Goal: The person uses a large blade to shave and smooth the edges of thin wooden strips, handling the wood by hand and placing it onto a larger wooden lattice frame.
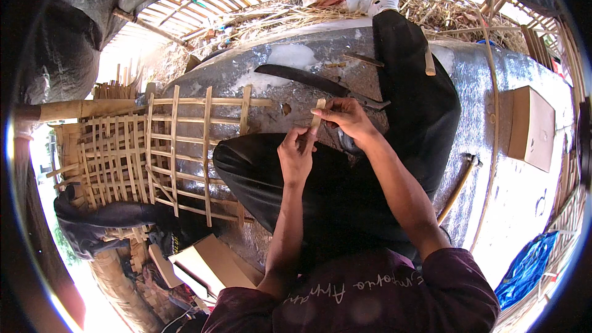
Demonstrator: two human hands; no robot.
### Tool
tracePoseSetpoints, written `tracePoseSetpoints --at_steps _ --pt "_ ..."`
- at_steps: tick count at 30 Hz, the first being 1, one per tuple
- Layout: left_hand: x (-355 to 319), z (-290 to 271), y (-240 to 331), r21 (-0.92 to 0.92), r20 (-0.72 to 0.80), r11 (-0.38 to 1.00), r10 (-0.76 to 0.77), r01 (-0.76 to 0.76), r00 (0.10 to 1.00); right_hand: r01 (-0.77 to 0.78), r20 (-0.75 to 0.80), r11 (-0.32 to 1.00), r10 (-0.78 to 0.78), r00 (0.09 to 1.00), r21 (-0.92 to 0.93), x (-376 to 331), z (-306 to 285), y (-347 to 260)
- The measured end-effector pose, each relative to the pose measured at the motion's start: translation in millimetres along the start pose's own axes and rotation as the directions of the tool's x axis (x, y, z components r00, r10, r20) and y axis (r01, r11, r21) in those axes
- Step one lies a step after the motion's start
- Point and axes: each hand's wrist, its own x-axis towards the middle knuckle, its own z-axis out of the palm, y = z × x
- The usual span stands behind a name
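My left hand (296,155) and my right hand (347,117) meet over my folded legs. Between them is a short, pale bamboo strip (318,118), held nearly upright. The left fingers pinch its lower end; the right fingers close on its upper part. Just beyond the hands, a long, dark, curved knife (302,78) lies on the grey ground sheet (246,55). A shorter bamboo piece (364,59) rests past the knife. Another strip (430,61) lies against my right trouser leg (419,98).
An open bamboo lattice (208,148) lies left of my knee, with a woven bamboo panel (111,148) beyond it. On the right are a hammer (458,188) and a cardboard box (531,126). Another box (219,262) sits lower left; a blue tarp (527,271) lies lower right.
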Motion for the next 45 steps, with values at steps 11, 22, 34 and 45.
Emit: tracePoseSetpoints --at_steps 11,22,34,45 --pt "0.3 -71.5 -32.7 -0.266 -0.32 0.963 -0.136 0.049 0.938 -0.006 -0.313 0.965 0.091 0.946 0.262 -3.3 -19.6 -17.8" --pt "-13.7 -41.7 -14.2 -0.044 -0.098 0.999 -0.035 0.031 0.995 -0.03 -0.286 0.98 0.087 0.954 0.198 -4.8 -6.3 -3.7" --pt "-14.0 -54.3 -6.4 -0.116 -0.066 0.98 -0.171 0.163 0.983 -0.067 -0.299 0.987 0.11 0.948 0.149 1.4 -28.3 5.7" --pt "-11.6 -68.1 5.9 -0.337 -0.111 0.916 -0.268 0.218 0.957 -0.045 -0.276 0.939 0.146 0.95 0.341 -0.7 -25.2 1.1"
